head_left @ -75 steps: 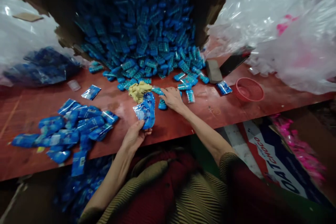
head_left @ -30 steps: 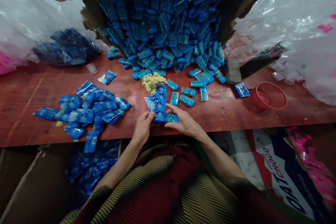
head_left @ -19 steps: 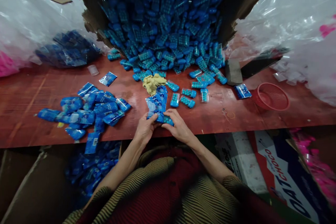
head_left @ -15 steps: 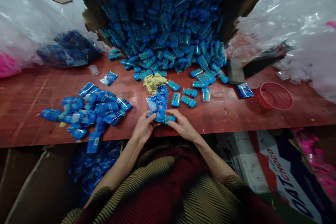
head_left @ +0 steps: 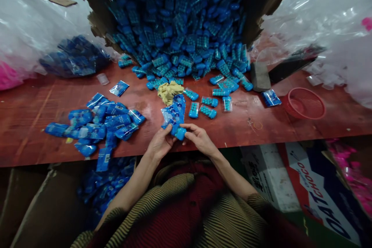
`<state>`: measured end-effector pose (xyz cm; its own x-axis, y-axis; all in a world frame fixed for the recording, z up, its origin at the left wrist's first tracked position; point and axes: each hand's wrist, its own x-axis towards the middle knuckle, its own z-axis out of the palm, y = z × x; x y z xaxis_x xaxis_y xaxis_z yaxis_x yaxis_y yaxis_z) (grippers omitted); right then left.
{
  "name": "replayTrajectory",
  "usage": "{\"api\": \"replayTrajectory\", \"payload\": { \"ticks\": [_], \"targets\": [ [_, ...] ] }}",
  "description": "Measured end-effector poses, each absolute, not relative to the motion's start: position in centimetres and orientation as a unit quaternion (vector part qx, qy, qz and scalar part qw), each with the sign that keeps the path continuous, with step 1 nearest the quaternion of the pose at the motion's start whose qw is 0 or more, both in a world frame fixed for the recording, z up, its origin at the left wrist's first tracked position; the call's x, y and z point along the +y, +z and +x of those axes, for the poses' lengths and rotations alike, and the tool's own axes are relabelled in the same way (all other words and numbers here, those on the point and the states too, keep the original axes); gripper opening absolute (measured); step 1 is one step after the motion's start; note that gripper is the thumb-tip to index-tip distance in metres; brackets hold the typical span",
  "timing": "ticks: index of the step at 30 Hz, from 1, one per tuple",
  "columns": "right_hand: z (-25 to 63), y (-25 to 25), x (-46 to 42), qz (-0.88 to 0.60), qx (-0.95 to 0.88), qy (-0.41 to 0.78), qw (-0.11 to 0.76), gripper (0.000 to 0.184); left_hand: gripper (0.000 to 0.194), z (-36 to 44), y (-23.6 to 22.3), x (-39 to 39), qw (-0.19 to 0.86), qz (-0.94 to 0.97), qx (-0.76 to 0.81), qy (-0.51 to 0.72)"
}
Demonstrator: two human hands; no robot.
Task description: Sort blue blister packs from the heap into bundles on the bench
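At the near edge of the red table (head_left: 261,124), my left hand (head_left: 158,144) grips the lower end of a stack of blue printed plastic bags (head_left: 173,114). My right hand (head_left: 197,138) pinches a small blue bead pack (head_left: 180,133) and holds it against the mouth of the front bag. Both hands are closed. Three more loose bead packs (head_left: 203,107) lie just beyond my hands. A crumpled yellow cloth (head_left: 168,91) sits behind the bag stack.
A torn cardboard box spills a big heap of blue bead packs (head_left: 183,27) at the back. Filled blue bags (head_left: 99,122) pile at the left, more in a carton (head_left: 104,186) below. A red basket (head_left: 304,104) and clear plastic sheeting (head_left: 319,19) lie right.
My right hand reached to the loose packs, took one and brought it back to the bag stack in my left hand. The pack has gone from lying sideways to being tucked into the front bag.
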<state>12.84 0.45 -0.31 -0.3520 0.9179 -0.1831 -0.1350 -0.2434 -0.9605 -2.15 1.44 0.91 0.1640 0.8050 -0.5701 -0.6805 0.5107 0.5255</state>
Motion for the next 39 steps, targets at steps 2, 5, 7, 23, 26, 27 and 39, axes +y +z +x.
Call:
{"api": "replayTrajectory", "payload": {
  "ticks": [2,5,7,23,26,27,39],
  "targets": [
    [13.3,-0.3,0.9,-0.374,-0.454,0.701,0.403,0.037,0.017,-2.4,1.1,1.4,0.772,0.068,0.406,0.485],
    [13.7,-0.4,1.2,-0.371,-0.450,0.686,0.436,0.046,0.025,-2.6,1.4,1.2,0.786,0.083,0.387,0.475],
    [13.8,-0.4,1.4,-0.369,-0.465,0.675,0.438,0.057,0.030,-2.8,1.5,1.1,0.795,0.098,0.376,0.465],
    [14.3,-0.3,1.9,-0.277,-0.497,0.719,0.399,0.069,0.034,-1.4,1.8,0.6,0.808,0.092,0.362,0.456],
    [14.2,-0.2,2.1,-0.263,-0.477,0.733,0.408,0.071,0.032,-1.3,2.0,0.6,0.802,0.106,0.369,0.457],
    [14.2,-0.2,2.1,-0.257,-0.473,0.736,0.411,0.070,0.031,-1.3,2.1,0.6,0.800,0.110,0.371,0.459],
    [14.0,0.2,2.1,-0.252,-0.465,0.745,0.406,0.069,0.027,-0.5,3.1,0.3,0.767,0.130,0.390,0.493]
  ]
}}
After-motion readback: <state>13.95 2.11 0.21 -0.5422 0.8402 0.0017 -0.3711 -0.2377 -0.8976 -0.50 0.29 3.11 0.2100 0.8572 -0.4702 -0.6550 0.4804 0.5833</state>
